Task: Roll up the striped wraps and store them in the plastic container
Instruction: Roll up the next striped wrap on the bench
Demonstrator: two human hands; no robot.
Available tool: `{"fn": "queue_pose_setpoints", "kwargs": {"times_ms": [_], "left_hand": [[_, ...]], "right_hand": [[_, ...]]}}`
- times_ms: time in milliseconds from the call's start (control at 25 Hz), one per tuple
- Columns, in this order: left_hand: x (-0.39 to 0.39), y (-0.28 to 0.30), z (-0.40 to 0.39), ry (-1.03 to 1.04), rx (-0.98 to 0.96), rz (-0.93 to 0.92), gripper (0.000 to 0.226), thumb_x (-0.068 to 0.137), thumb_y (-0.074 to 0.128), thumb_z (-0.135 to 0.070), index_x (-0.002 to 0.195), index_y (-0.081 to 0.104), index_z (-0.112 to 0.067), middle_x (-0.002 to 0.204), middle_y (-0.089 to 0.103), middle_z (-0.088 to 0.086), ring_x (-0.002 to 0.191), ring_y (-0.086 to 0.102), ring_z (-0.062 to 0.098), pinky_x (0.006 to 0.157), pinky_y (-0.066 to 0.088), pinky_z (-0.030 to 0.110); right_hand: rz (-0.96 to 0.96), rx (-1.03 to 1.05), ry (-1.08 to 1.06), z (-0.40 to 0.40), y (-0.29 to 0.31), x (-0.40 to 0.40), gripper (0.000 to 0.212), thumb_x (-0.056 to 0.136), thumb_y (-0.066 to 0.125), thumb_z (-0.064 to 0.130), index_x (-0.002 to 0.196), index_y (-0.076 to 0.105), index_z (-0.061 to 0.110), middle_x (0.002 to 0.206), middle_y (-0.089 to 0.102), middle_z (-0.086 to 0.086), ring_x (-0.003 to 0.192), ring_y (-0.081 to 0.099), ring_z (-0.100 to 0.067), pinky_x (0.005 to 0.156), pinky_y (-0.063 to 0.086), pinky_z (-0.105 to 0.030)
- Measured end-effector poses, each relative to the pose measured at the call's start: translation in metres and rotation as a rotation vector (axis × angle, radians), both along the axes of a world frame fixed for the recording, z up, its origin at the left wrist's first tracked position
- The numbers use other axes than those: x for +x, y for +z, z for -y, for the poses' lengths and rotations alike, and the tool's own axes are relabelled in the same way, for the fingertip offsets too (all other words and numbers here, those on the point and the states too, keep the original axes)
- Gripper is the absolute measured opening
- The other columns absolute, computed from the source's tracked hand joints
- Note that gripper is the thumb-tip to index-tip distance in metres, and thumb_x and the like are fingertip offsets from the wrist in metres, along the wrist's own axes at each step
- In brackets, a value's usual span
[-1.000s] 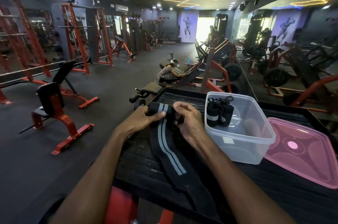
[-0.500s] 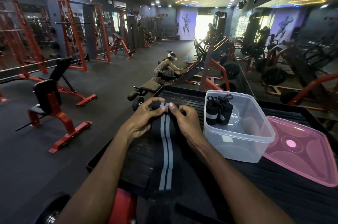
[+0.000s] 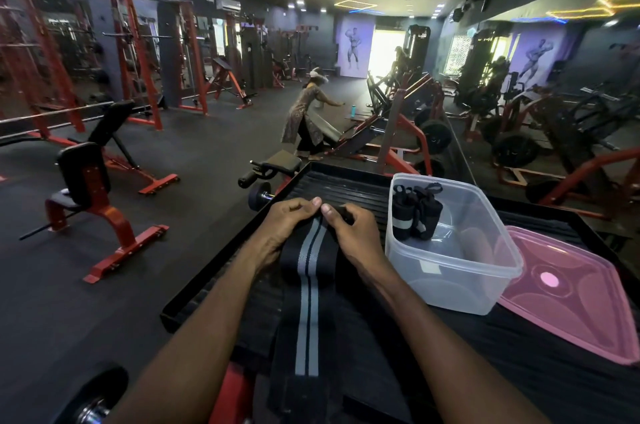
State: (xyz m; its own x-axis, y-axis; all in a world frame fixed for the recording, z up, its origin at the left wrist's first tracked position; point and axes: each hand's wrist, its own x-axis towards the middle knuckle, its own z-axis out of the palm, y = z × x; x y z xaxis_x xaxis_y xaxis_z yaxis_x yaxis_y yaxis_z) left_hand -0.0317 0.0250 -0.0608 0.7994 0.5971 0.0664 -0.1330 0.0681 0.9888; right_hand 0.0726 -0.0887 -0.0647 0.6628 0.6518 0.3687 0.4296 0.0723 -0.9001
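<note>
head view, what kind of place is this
A gym, almost certainly: red power racks line the left wall, red-framed weight benches stand on the dark floor, and plate-loaded machines sit ahead, with bodybuilder posters on the far wall.

No readable words, numbers, brands or signs appear anywhere. The white label (image 3: 428, 265) on the near wall of the container (image 3: 485, 288) is too blurred to read. Beyond the container, the far wall's poster (image 3: 353, 46) shows only a bodybuilder figure, without legible lettering.
</note>
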Motion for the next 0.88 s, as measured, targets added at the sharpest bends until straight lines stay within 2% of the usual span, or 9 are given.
{"fn": "queue_pose_setpoints", "kwargs": {"times_ms": [120,200,280,360,400,600,680,760,880], "left_hand": [[0.000,-0.001,-0.001,0.064,0.129,-0.038,0.071,0.070,0.078,-0.058,0.095,0.070,0.009,0.100,0.074,0.025,0.088,0.068,0.027,0.094,0.053,0.049],[0.001,-0.003,-0.004,0.071,0.177,-0.085,0.079,0.065,0.078,-0.064,0.096,0.071,0.008,0.100,0.074,0.024,0.087,0.069,0.025,0.093,0.053,0.048],[0.001,-0.005,-0.005,0.076,0.186,-0.099,0.055,0.073,0.077,-0.053,0.092,0.077,-0.002,0.096,0.078,0.014,0.090,0.072,0.022,0.095,0.053,0.046],[0.001,-0.005,-0.004,0.047,0.140,-0.079,0.028,0.082,0.076,-0.038,0.089,0.080,-0.011,0.096,0.078,0.010,0.091,0.074,0.022,0.094,0.055,0.042],[0.001,-0.005,-0.003,0.032,0.117,-0.068,0.024,0.084,0.075,-0.035,0.090,0.080,-0.012,0.097,0.078,0.011,0.092,0.074,0.023,0.094,0.055,0.041],[0.002,-0.007,-0.006,0.024,0.060,-0.078,0.055,0.081,0.076,-0.048,0.100,0.074,0.004,0.102,0.075,0.023,0.103,0.070,0.039,0.097,0.053,0.049],[0.003,-0.008,-0.008,0.032,0.125,-0.107,0.044,0.087,0.073,-0.041,0.092,0.075,0.002,0.096,0.076,0.019,0.092,0.072,0.029,0.093,0.054,0.048],[0.002,-0.007,-0.007,0.036,0.173,-0.127,0.025,0.091,0.070,-0.033,0.075,0.078,-0.014,0.081,0.076,0.005,0.077,0.069,0.013,0.082,0.054,0.039],[0.001,-0.007,-0.010,0.035,0.217,-0.132,0.022,0.091,0.070,-0.026,0.069,0.075,-0.024,0.077,0.072,-0.002,0.079,0.063,0.013,0.083,0.047,0.034]], "right_hand": [[-0.030,-0.032,0.034,0.002,-0.001,0.001,0.036,0.094,0.067,0.036,0.059,0.062,0.026,0.055,0.063,0.017,0.054,0.056,0.004,0.055,0.040,-0.017],[-0.130,-0.017,0.087,0.003,0.000,-0.002,0.029,0.096,0.063,0.035,0.071,0.072,0.023,0.069,0.073,0.012,0.068,0.068,-0.001,0.061,0.049,-0.017],[-0.251,-0.013,0.099,0.003,0.001,-0.001,0.033,0.097,0.061,0.037,0.085,0.075,0.010,0.083,0.077,-0.003,0.081,0.074,-0.014,0.069,0.057,-0.024],[-0.295,-0.016,0.065,0.000,0.000,0.001,0.036,0.097,0.062,0.035,0.088,0.074,0.002,0.086,0.077,-0.010,0.083,0.074,-0.022,0.076,0.057,-0.035],[-0.286,-0.019,0.042,0.000,0.000,0.002,0.034,0.096,0.062,0.033,0.086,0.073,0.002,0.085,0.077,-0.010,0.082,0.073,-0.023,0.077,0.056,-0.037],[-0.164,0.021,0.026,0.000,0.000,0.004,0.019,0.093,0.065,0.015,0.077,0.075,0.022,0.082,0.076,0.003,0.084,0.070,-0.011,0.081,0.054,-0.027],[-0.147,0.037,0.032,-0.001,-0.002,0.005,0.020,0.091,0.066,0.011,0.078,0.076,0.022,0.085,0.076,0.002,0.087,0.071,-0.012,0.084,0.055,-0.028],[-0.164,0.044,0.035,-0.002,-0.004,0.008,0.018,0.090,0.066,0.008,0.080,0.077,0.019,0.087,0.077,0.000,0.090,0.072,-0.016,0.087,0.055,-0.029],[-0.216,0.007,0.035,-0.003,-0.007,0.011,0.014,0.090,0.069,0.014,0.080,0.077,0.020,0.086,0.077,0.000,0.090,0.072,-0.018,0.086,0.056,-0.032]]}}
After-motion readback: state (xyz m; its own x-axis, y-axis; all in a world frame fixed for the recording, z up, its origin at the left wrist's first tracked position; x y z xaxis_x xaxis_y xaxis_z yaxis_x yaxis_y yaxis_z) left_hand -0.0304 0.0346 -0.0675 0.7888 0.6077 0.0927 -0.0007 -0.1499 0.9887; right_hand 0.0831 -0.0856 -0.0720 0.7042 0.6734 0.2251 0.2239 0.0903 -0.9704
